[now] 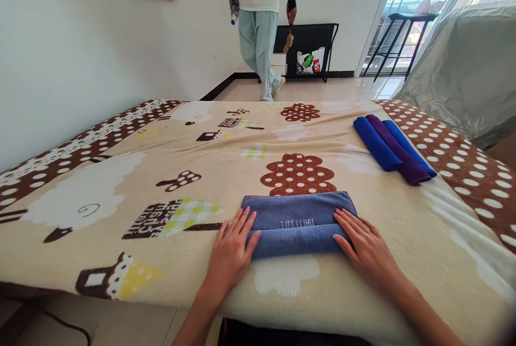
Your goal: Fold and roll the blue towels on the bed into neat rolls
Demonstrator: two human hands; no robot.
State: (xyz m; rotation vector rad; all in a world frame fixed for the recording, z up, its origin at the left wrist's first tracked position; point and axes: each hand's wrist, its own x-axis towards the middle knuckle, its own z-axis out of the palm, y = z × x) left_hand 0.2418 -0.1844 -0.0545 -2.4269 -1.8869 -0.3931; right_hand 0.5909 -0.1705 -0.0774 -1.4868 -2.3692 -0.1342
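A grey-blue towel (298, 241) lies before me, its near part rolled up and its far part flat, with pale lettering along the roll's edge. On the towel's left end rests my left hand (234, 246), fingers stretched out. My right hand (365, 238) lies over the right end, its fingers also extended and apart. Both palms face down, and neither hand grips the cloth. Farther off to the right are rolled towels, two blue (377, 144) and one purple (399, 150), side by side.
A patterned blanket (193, 265) with brown dotted borders covers the bed. Beyond it a person (260, 13) walks, holding a bottle (234, 13) and a brownish object (288, 42). A black rack (334, 40), a stool (413, 16) and a grey-covered bulk (463, 66) stand behind.
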